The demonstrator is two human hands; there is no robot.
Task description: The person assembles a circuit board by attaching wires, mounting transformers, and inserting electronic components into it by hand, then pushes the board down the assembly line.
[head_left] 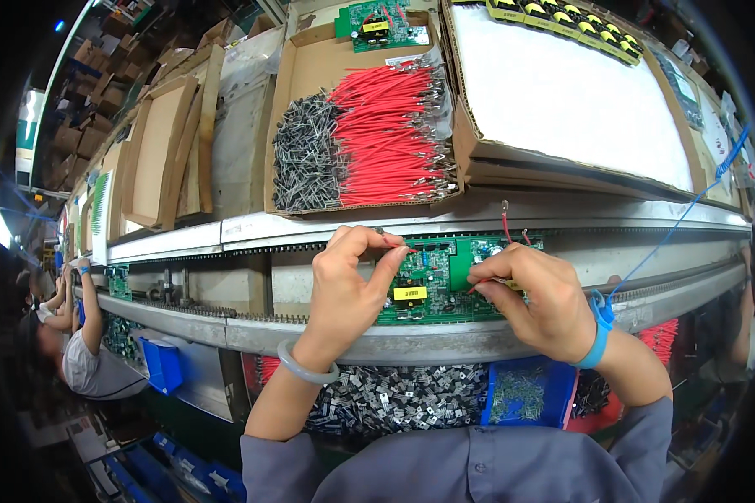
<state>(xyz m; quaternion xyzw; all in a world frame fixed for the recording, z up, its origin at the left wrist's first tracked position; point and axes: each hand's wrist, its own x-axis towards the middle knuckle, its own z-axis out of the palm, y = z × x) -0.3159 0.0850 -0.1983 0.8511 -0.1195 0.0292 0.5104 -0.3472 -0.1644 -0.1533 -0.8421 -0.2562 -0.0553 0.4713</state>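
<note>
A grey metal-edged conveyor (428, 342) with green circuit boards (439, 308) between its two long rails (164, 246)

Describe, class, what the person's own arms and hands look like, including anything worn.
Both hands, left and right, are gloveless. A pale grey, rounded bangle circles the left wrist; a blue band circles the right, joined to a partly coiled blue cord. Grey-blue sleeves leave the forearms bare.

Two metal rails (260, 333) run from side to side, bent by the lens. Brown cartons (80, 134) pile up at the upper left (a white light (0, 222) glares lower down, at the left edge), in dim surroundings.
</note>
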